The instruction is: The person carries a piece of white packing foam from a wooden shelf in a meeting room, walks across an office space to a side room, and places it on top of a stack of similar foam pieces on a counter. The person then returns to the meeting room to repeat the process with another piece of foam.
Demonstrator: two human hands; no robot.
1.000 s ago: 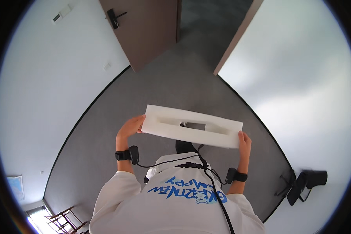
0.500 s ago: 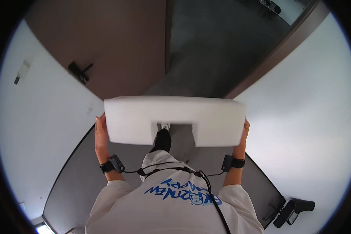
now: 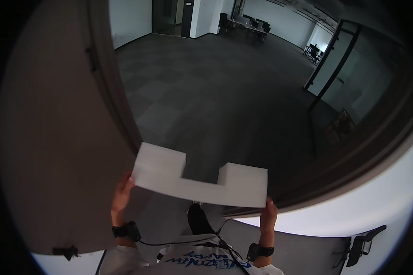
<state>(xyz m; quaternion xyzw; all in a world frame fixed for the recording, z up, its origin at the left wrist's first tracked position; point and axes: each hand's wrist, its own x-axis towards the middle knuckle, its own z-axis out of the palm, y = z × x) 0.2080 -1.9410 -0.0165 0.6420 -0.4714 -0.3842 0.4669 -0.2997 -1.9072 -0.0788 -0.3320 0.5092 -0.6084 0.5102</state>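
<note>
A white U-shaped block [image 3: 163, 172], apparently foam, is held crosswise in front of my body. Its square notch faces away from me, and its left end sits a little higher in the picture. Against the left end presses my left hand [image 3: 122, 192], while my right hand [image 3: 269, 214] grips the lower right corner. The block is squeezed between both hands, with some fingers hidden behind its ends.
I stand at a doorway. A brown door [image 3: 55, 151] fills the left side, and the brown frame [image 3: 353, 176] curves along the right. Beyond lies a dark carpeted floor [image 3: 206, 96], with a glass door [image 3: 360, 68] at right and desks [image 3: 248, 24] far back.
I have moved forward into the doorway, and the room beyond has come into view. The block's notch now faces away instead of toward me. Both hands still hold its ends.
</note>
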